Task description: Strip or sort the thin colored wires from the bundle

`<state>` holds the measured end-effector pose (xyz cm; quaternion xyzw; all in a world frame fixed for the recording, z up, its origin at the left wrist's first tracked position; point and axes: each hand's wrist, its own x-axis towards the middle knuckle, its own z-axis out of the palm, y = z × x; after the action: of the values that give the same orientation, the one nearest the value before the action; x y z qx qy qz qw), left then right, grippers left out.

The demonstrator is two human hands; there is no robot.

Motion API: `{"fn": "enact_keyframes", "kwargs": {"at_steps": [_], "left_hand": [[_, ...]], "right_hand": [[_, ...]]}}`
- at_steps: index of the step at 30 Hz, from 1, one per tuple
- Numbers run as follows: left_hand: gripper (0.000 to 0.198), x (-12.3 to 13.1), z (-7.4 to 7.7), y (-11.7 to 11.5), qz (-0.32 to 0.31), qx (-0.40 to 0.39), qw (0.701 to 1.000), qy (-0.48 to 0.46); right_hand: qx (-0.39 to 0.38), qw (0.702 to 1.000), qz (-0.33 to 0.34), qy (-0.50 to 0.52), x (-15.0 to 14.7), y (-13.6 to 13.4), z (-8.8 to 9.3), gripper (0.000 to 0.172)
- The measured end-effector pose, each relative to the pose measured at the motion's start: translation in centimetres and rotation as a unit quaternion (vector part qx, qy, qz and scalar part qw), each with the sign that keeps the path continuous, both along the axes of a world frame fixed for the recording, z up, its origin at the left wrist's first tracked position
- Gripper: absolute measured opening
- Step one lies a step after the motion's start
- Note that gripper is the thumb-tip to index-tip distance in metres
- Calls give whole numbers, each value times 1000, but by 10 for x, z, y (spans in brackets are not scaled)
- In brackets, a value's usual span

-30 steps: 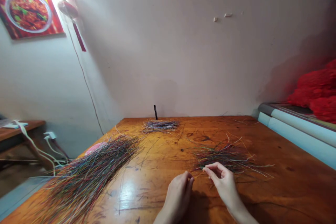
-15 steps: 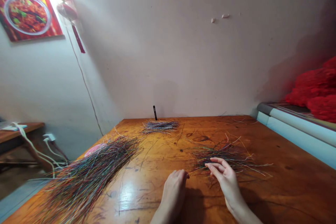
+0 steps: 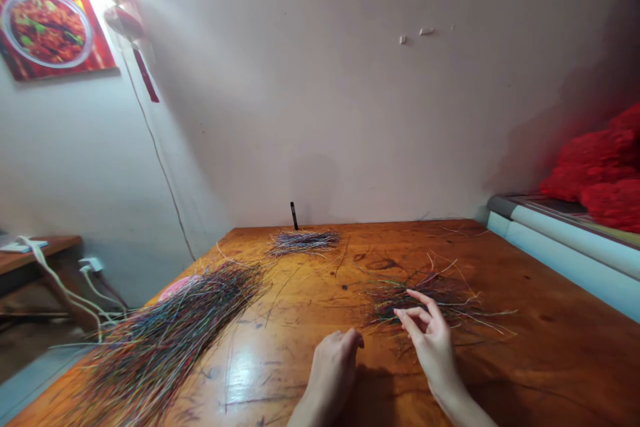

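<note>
Three heaps of thin many-colored wires lie on the orange wooden bench [image 3: 550, 360]: a big long heap [image 3: 170, 340] on the left, a small neat heap [image 3: 304, 243] at the back, and a messy heap [image 3: 420, 300] on the right. The left hand [image 3: 333, 370] is curled closed, with nothing seen in it, just beside the messy heap. The right hand [image 3: 430, 340] is spread open at that heap's near edge, pinching nothing.
</note>
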<state>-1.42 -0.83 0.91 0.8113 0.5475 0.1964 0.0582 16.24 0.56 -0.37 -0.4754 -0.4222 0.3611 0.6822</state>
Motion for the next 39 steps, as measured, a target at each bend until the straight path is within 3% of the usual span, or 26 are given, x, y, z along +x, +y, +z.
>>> {"fn": "enact_keyframes", "kwargs": {"at_steps": [12,31,39], "left_hand": [[28,0,-2,1,-4,34,999,25],[30,-2,2,-1,-13,-64,997,47],[33,0,12,-2,20,-120,990,75]], "right_hand": [[9,997,-43,-58,4,8,-14,35],[51,985,-90,-141,5,4,-6,24],[49,992,-86,-75,7,4,0,26]]}}
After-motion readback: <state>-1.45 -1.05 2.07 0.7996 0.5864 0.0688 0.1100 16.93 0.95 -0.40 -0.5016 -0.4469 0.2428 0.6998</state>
